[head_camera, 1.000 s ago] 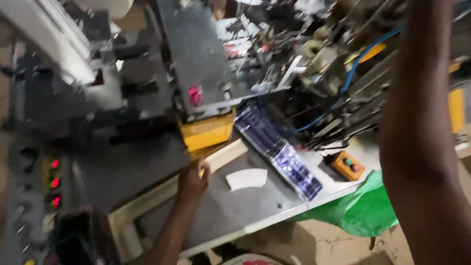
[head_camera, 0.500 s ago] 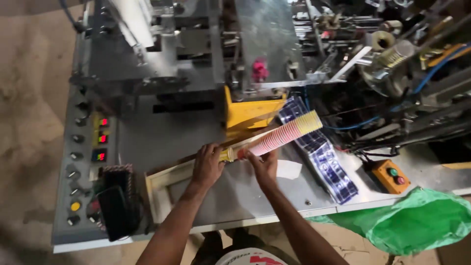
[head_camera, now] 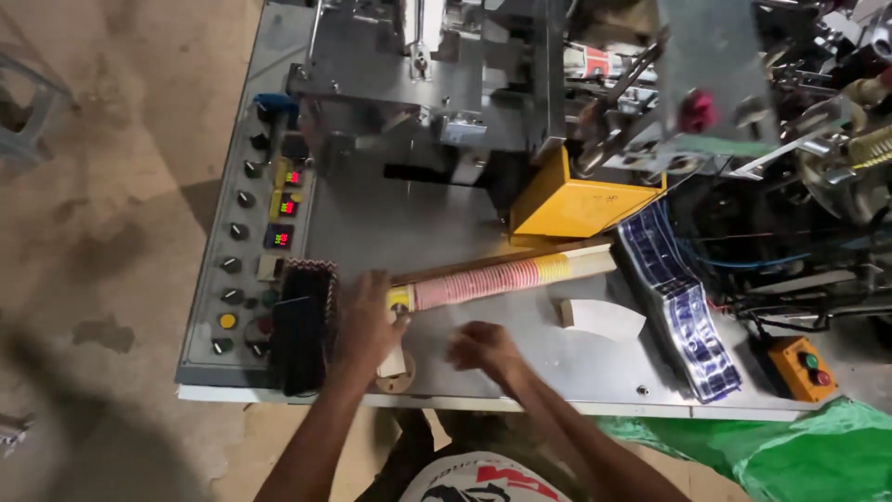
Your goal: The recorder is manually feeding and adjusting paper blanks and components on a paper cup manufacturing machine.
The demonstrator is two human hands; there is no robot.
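Observation:
A long nested stack of paper cups, pink with a yellow stretch, lies on its side across the grey metal machine table, running up toward a yellow housing. My left hand rests at the stack's near end, fingers around that end. My right hand hovers low over the table just below the stack, fingers curled, nothing visible in it. A small round cup bottom or disc lies by the table's front edge under my left hand.
A control panel with knobs, buttons and red displays lines the table's left side. A dark box stands next to it. White paper blanks, a blue printed strip, an orange button box and a green bag lie right.
The view has swung left and down. The cup stack, earlier lifted in both hands, now lies lower along the table. My right hand has come off it and drawn back toward me.

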